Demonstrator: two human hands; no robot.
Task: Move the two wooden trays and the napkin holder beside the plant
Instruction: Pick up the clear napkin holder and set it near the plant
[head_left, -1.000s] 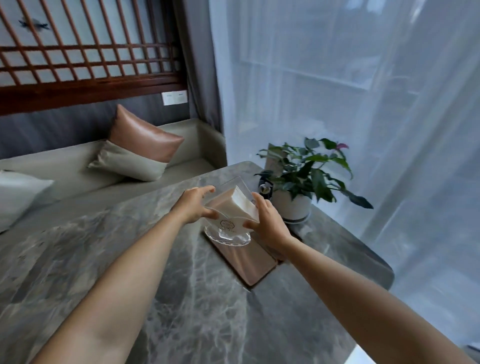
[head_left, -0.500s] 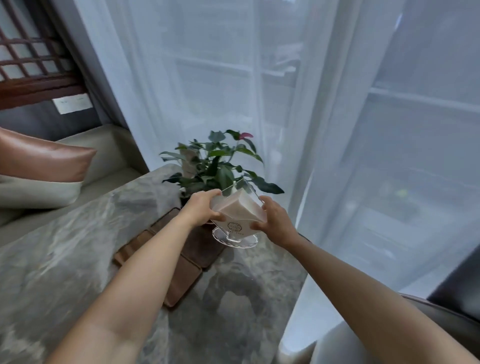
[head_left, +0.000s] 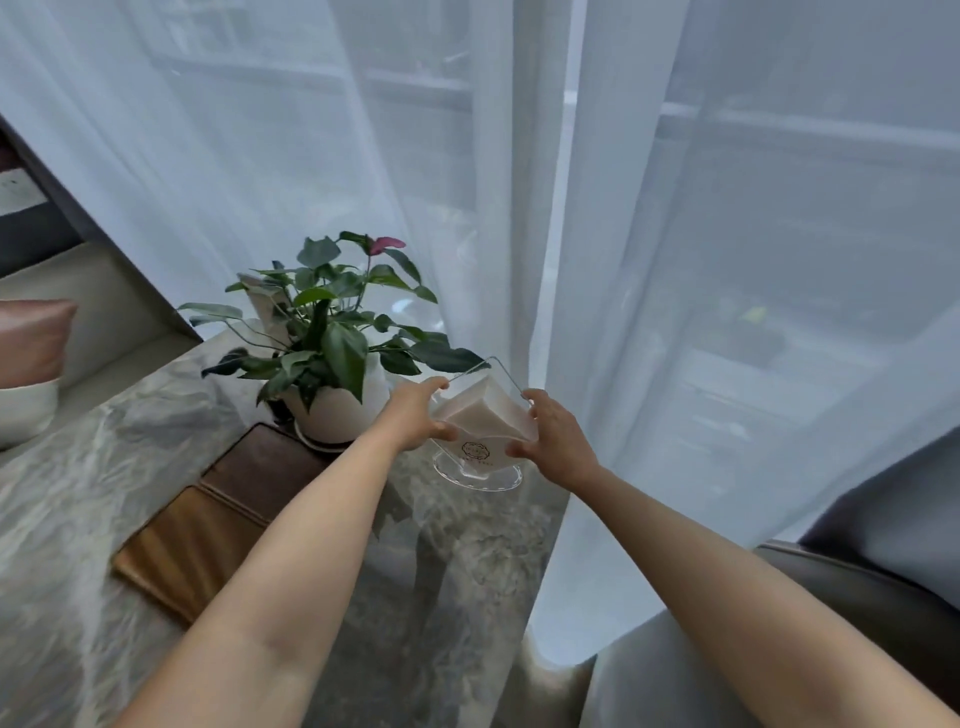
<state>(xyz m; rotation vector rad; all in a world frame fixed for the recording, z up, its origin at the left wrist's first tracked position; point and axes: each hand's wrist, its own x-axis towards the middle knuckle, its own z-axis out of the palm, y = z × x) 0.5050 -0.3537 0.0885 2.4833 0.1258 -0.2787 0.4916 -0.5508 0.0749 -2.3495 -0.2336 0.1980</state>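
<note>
Here — napkin holder (head_left: 480, 434) gripped between left hand (head_left: 415, 418) and right hand (head_left: 556, 441).
Plant (head_left: 332, 332) just left of the hands — wooden trays (head_left: 218, 514) below-left, side by side.

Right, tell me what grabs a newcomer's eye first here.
Both hands, left hand and right hand, clasp a clear napkin holder at centre, right of the potted plant. Two wooden trays lie on the marble table left of the holder, with sheer curtains behind.
</note>
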